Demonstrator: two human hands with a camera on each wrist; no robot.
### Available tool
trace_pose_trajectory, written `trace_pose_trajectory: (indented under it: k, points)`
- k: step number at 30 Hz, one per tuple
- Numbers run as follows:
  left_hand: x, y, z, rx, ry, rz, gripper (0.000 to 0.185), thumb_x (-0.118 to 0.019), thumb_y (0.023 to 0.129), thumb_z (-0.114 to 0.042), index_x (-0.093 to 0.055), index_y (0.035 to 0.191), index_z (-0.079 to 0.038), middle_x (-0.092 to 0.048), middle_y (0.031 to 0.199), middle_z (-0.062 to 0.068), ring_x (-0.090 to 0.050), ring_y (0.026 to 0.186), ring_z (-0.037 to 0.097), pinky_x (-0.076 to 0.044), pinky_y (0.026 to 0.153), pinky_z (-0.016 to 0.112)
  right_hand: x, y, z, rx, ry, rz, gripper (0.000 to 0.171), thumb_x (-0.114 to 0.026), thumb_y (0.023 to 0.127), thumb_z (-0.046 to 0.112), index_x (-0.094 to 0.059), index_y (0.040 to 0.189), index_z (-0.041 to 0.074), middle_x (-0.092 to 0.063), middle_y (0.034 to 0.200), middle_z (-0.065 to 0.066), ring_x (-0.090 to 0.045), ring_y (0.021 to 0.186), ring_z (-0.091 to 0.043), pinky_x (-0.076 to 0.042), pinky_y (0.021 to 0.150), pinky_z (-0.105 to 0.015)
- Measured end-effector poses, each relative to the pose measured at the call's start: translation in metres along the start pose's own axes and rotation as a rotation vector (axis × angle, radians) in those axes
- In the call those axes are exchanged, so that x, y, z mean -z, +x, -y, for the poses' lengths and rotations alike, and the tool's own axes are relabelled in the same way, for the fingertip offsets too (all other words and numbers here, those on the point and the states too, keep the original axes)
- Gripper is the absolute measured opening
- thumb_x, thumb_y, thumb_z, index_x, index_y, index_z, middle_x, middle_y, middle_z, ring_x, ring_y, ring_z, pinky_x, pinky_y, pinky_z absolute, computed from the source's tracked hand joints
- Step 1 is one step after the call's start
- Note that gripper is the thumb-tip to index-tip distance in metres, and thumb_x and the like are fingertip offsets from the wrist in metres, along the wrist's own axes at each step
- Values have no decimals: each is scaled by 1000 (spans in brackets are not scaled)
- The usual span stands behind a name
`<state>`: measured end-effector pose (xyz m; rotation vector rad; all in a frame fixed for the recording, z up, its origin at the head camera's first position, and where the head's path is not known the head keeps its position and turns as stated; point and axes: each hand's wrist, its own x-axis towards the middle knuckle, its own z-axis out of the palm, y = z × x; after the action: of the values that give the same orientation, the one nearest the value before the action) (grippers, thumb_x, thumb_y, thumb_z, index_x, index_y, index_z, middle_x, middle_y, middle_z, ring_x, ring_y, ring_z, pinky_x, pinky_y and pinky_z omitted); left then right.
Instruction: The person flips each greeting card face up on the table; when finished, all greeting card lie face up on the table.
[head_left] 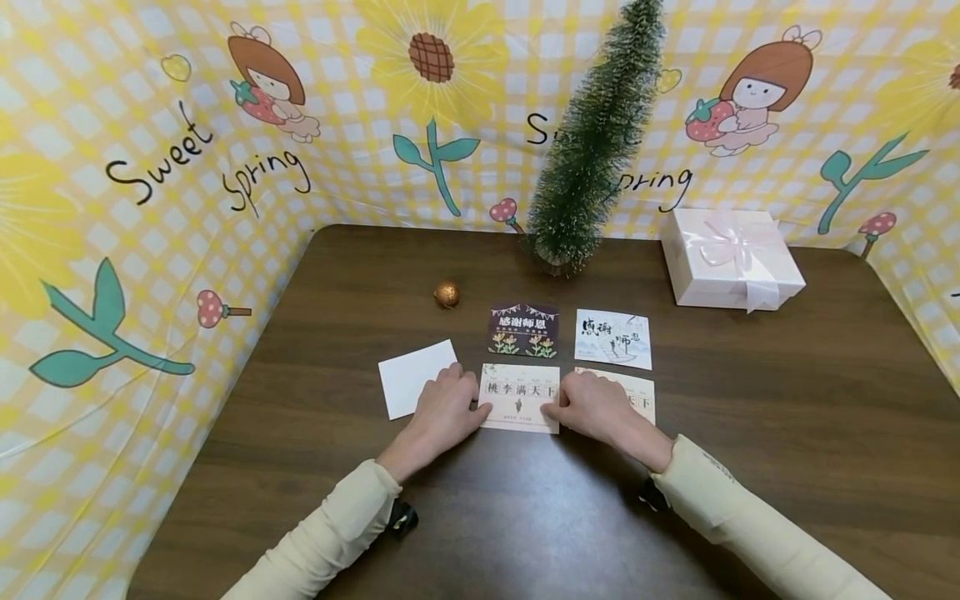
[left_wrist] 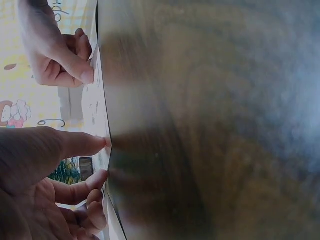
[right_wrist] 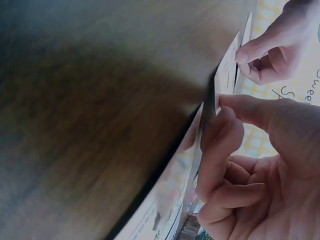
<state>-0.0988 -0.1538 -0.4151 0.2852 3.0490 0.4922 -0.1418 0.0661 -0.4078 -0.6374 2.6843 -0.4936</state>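
Covering brown table (head_left: 750, 433), sunflower cloth walls (head_left: 150, 208)

4 cards (head_left: 570, 367) mid-table, tree (head_left: 592, 142) behind, box (head_left: 731, 258) right

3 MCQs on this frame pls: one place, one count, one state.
1. Where is the gold ball?
A. left of the small tree
B. on the gift box
C. in a hand

2. How many printed cards lie on the table?
A. two
B. four
C. six

3. What is happening to the front-left card?
A. untouched
B. both hands pinch its edges
C. torn in half

Answers: 1 A, it sits on the wood left of the tree. 2 B, two rows of two. 3 B, left hand and right hand grip opposite sides.
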Motion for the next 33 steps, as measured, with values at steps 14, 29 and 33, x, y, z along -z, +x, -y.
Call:
trace_pose_trajectory:
  k: [14,29,33]
  points:
    - [0,-4,7,-46,2,-29,29,-72,87,-29,-54,78,-8,-48,77,7,-47,69,24,-39,60,38,0,1,7,80,-42,-14,43,-66,90,31,-55,50,20,-42,46,9,-39,46,-10,-31,43,-29]
    - [24,-19,67,28,24,-163,21,-66,90,-17,-59,97,1,-57,94,17,-54,89,36,-45,73,50,4,27,41,408,-57,-191,32,-71,88,30,-64,108,6,-69,101,-7,-67,82,-20,-54,67,-35]
    - [30,-26,86,71,45,-171,22,-63,92,-15,-60,104,4,-57,103,19,-52,94,39,-43,76,50,-1,42,58,554,-135,-212,48,-75,86,29,-60,122,1,-67,114,-13,-67,90,-26,-55,77,-39]
